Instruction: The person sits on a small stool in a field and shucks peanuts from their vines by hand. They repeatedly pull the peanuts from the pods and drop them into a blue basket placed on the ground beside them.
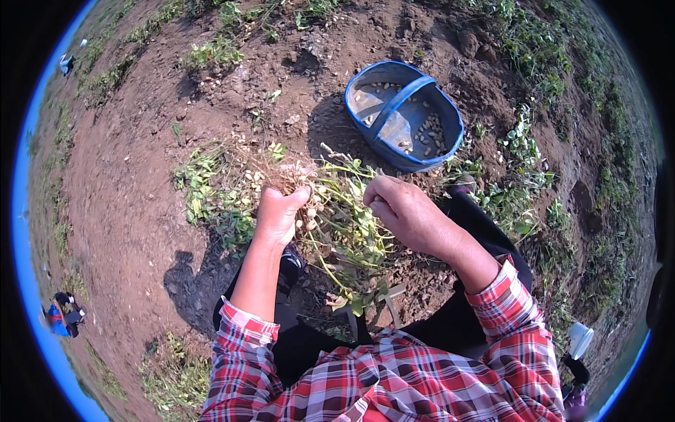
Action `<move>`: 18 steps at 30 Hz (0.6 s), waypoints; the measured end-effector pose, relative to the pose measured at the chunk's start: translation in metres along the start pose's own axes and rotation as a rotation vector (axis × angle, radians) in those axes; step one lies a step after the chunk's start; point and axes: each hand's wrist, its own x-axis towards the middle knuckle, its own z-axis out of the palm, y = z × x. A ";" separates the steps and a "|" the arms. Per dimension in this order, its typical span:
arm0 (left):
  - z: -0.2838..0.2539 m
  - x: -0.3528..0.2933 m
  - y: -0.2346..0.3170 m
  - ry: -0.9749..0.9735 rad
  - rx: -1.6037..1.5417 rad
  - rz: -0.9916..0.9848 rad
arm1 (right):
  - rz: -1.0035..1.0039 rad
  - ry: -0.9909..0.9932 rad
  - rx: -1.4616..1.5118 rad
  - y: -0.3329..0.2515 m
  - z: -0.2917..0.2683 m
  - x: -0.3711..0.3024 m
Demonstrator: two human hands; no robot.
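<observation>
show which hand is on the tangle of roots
The left hand: its fist closes around the tangle of pale roots, beside some pods. The right hand is curled, apart from them, nearer the blue basket.

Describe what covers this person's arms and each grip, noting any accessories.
The left shirtsleeve and right shirtsleeve are red, white and dark-blue plaid, both stopping partway down the forearms. The left grip and right grip are bare, ungloved, with no watch or bracelet visible.

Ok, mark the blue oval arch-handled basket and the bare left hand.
Blue oval arch-handled basket [402, 155]: head view, near outer wall.
Bare left hand [277, 214]: head view, middle of the hand.
</observation>
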 end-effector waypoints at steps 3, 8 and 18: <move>0.013 -0.007 0.004 -0.040 -0.001 -0.048 | 0.121 -0.079 0.266 -0.010 -0.001 0.004; 0.020 -0.005 -0.002 -0.081 -0.006 -0.028 | 0.082 0.000 0.057 -0.002 0.036 -0.003; 0.019 -0.016 0.000 -0.174 -0.052 -0.080 | 0.093 0.095 0.148 0.007 0.054 0.007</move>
